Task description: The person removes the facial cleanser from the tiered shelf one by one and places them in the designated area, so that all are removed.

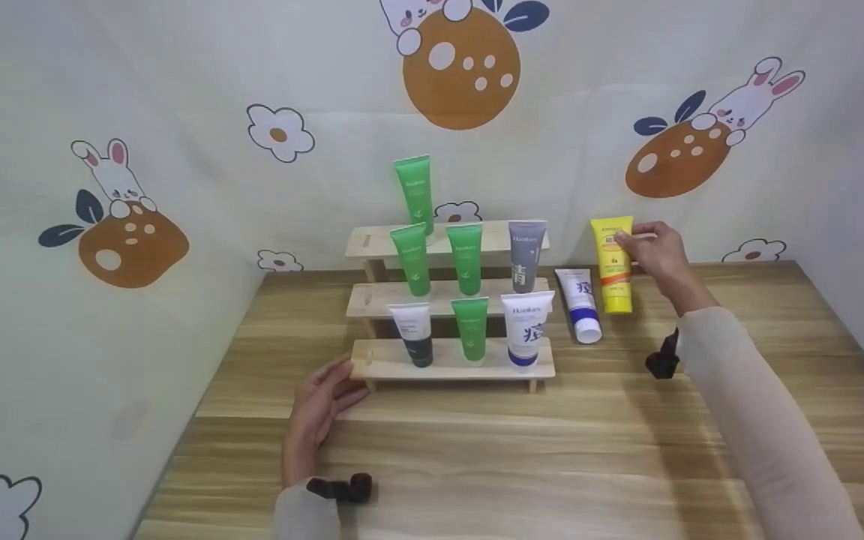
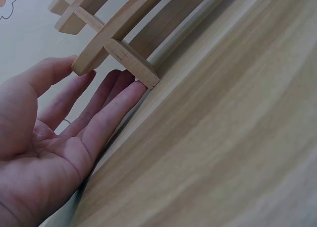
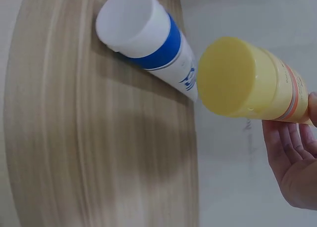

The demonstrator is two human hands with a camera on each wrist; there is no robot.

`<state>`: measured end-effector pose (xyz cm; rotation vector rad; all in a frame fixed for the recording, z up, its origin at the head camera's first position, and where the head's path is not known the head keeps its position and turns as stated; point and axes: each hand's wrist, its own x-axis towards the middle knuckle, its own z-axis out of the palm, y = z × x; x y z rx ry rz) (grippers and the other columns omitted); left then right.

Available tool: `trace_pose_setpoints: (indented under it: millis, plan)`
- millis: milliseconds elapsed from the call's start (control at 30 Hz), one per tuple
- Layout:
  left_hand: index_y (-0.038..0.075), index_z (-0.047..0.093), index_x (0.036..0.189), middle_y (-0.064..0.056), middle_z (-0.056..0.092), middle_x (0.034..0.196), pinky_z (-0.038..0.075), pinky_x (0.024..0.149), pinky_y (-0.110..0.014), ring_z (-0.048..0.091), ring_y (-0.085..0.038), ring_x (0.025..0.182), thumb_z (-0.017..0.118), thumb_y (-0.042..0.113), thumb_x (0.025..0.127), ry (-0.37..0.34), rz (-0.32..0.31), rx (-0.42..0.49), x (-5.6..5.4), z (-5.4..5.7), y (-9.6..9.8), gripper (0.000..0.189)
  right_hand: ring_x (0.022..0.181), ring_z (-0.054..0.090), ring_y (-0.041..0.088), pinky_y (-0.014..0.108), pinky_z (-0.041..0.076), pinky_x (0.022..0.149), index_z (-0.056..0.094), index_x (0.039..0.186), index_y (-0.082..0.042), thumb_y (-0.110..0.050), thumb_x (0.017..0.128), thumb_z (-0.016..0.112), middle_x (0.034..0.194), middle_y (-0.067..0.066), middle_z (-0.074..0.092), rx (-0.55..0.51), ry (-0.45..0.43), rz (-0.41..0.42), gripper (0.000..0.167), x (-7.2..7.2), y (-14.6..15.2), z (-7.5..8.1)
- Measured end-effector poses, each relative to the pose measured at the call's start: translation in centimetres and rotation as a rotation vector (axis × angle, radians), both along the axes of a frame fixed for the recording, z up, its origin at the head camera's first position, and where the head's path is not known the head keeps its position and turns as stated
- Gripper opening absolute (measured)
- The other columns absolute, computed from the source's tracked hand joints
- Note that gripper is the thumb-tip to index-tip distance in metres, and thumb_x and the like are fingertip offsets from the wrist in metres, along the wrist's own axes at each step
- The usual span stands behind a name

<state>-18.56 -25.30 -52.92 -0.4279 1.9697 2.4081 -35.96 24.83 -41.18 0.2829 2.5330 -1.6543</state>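
My right hand point(image 1: 657, 251) holds a yellow squeeze tube point(image 1: 613, 274), cap down, thumb on its front, at the rack's right. Close beside it a white tube with a blue band point(image 1: 580, 307) leans back, cap on the table. In the right wrist view the yellow cap point(image 3: 228, 78) hangs in front of the wall, near the white tube point(image 3: 183, 71). My left hand point(image 1: 319, 405) is at the left end of the three-tier wooden rack point(image 1: 372, 364). In the left wrist view, its thumb and forefinger hold the lowest shelf's end point(image 2: 91, 56), other fingers against the leg point(image 2: 131, 63).
Tubes stand cap down on the rack: several green tubes point(image 1: 466, 259), a grey one point(image 1: 526, 259), a white-and-dark-green one point(image 1: 413, 334) and a white-and-blue one point(image 1: 526, 330). Behind the wood-grain table point(image 1: 477, 465) hangs a cloth point(image 1: 342, 67) printed with rabbits and flowers.
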Motion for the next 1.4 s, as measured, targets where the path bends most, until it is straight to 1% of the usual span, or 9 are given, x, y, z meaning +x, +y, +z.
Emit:
trace_pose_setpoints:
  millis: [100, 300, 433, 567, 733, 900, 1033, 1267, 1400]
  plan:
    - [-0.006, 0.050, 0.140, -0.014, 0.067, 0.120, 0.063, 0.093, -0.041, 0.070, -0.021, 0.102, 0.061, 0.017, 0.100, -0.008, 0.005, 0.007, 0.0, 0.1, 0.1, 0.047, 0.112, 0.056, 0.024, 0.025, 0.059, 0.088, 0.030, 0.149, -0.001, -0.044, 0.101, 0.055, 0.139, 0.018, 0.047, -0.001, -0.033, 0.001, 0.068, 0.0, 0.1, -0.7]
    - [-0.006, 0.051, 0.139, -0.015, 0.068, 0.120, 0.064, 0.092, -0.042, 0.071, -0.024, 0.101, 0.062, 0.018, 0.100, -0.012, 0.012, 0.011, 0.0, 0.0, 0.1, 0.046, 0.118, 0.054, 0.028, 0.038, 0.056, 0.104, 0.027, 0.151, 0.000, -0.045, 0.101, 0.055, 0.145, 0.022, 0.042, 0.019, -0.096, 0.031, 0.073, 0.2, 0.6, -2.0]
    - [-0.007, 0.049, 0.140, -0.012, 0.069, 0.115, 0.064, 0.090, -0.042, 0.072, -0.024, 0.098, 0.061, 0.015, 0.100, -0.005, 0.014, 0.037, -0.1, 0.0, 0.0, 0.047, 0.117, 0.052, 0.030, 0.042, 0.054, 0.108, 0.026, 0.152, 0.001, -0.045, 0.102, 0.054, 0.145, 0.023, 0.041, 0.047, -0.138, 0.051, 0.073, 0.3, 1.0, -2.9]
    - [-0.007, 0.050, 0.139, -0.011, 0.070, 0.113, 0.064, 0.090, -0.042, 0.072, -0.023, 0.097, 0.061, 0.016, 0.100, -0.009, 0.012, 0.040, -0.2, 0.0, 0.0, 0.046, 0.118, 0.050, 0.030, 0.041, 0.053, 0.108, 0.026, 0.153, 0.001, -0.044, 0.102, 0.053, 0.145, 0.023, 0.041, 0.060, -0.175, 0.047, 0.073, 0.4, 1.3, -3.7]
    - [-0.002, 0.052, 0.139, -0.020, 0.064, 0.128, 0.063, 0.094, -0.043, 0.071, -0.025, 0.104, 0.064, 0.024, 0.099, -0.029, -0.002, 0.005, 0.0, 0.0, -0.1, 0.049, 0.120, 0.049, 0.030, 0.039, 0.052, 0.108, 0.027, 0.152, 0.001, -0.044, 0.102, 0.054, 0.147, 0.023, 0.040, 0.071, -0.215, 0.027, 0.072, 0.2, 1.4, -4.3]
    - [-0.001, 0.049, 0.142, -0.025, 0.058, 0.137, 0.062, 0.097, -0.043, 0.070, -0.026, 0.108, 0.065, 0.028, 0.098, -0.029, -0.019, 0.000, 0.2, 0.0, -0.1, 0.055, 0.116, 0.052, 0.028, 0.033, 0.055, 0.098, 0.030, 0.152, 0.001, -0.042, 0.102, 0.054, 0.144, 0.021, 0.044, 0.076, -0.247, 0.008, 0.071, 0.0, 1.4, -4.8]
    - [-0.003, 0.051, 0.141, -0.022, 0.061, 0.131, 0.062, 0.096, -0.043, 0.071, -0.025, 0.105, 0.064, 0.023, 0.099, -0.014, -0.012, 0.021, 0.2, 0.0, -0.1, 0.051, 0.114, 0.054, 0.026, 0.029, 0.056, 0.093, 0.031, 0.152, 0.001, -0.042, 0.103, 0.052, 0.143, 0.020, 0.045, 0.067, -0.265, -0.009, 0.069, -0.1, 1.5, -5.2]
    - [-0.003, 0.054, 0.138, -0.018, 0.066, 0.125, 0.063, 0.093, -0.044, 0.071, -0.025, 0.104, 0.064, 0.019, 0.099, -0.005, 0.004, 0.030, -0.1, -0.1, -0.1, 0.046, 0.118, 0.052, 0.029, 0.033, 0.055, 0.103, 0.030, 0.152, 0.000, -0.041, 0.102, 0.054, 0.147, 0.021, 0.043, 0.008, -0.261, -0.058, 0.069, -0.3, 1.4, -5.2]
    - [-0.006, 0.051, 0.139, -0.018, 0.064, 0.128, 0.063, 0.092, -0.045, 0.070, -0.025, 0.105, 0.063, 0.017, 0.100, -0.002, 0.005, 0.030, -0.3, -0.1, 0.0, 0.048, 0.116, 0.054, 0.026, 0.029, 0.057, 0.095, 0.032, 0.152, -0.001, -0.040, 0.102, 0.055, 0.147, 0.021, 0.044, -0.002, -0.239, -0.076, 0.067, -0.4, 1.3, -5.8]
